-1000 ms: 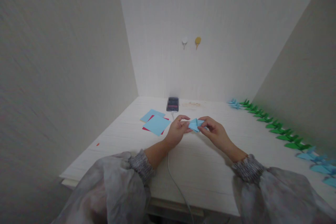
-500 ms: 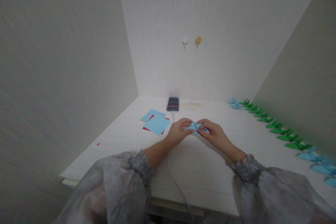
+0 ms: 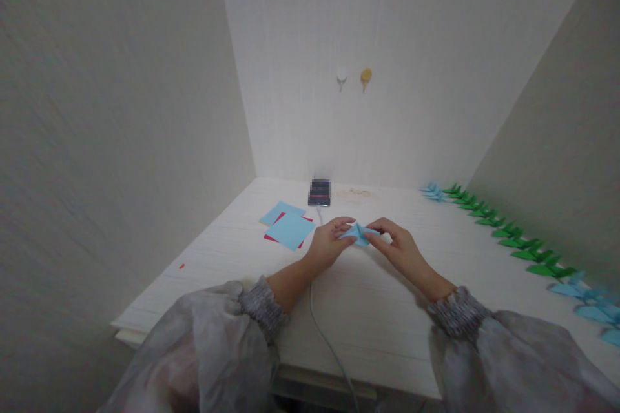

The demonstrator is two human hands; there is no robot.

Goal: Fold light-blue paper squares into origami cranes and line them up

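Between my two hands is a folded piece of light blue origami paper (image 3: 359,234), with a raised fold at its middle. My left hand (image 3: 327,246) pinches its left side between thumb and fingers, a ring on one finger. The right side is gripped by my right hand (image 3: 396,245), thumb toward me and fingers behind. Parts of the paper are hidden by my fingertips. Left of my hands lie flat square sheets, a light blue sheet (image 3: 290,231) on top of a red one, and another blue sheet (image 3: 277,211) behind.
A phone (image 3: 320,192) with a blurred screen lies at the back, its white cable (image 3: 323,332) running under my left wrist to the front edge. Along the right wall stand rows of green folded paper pieces (image 3: 508,232) and blue ones (image 3: 576,287). Two hooks (image 3: 366,76) hang on the wall.
The folded paper's middle looks spread a little wider and its right flap shows more. My right fingers have shifted slightly; my left hand is nearly still.
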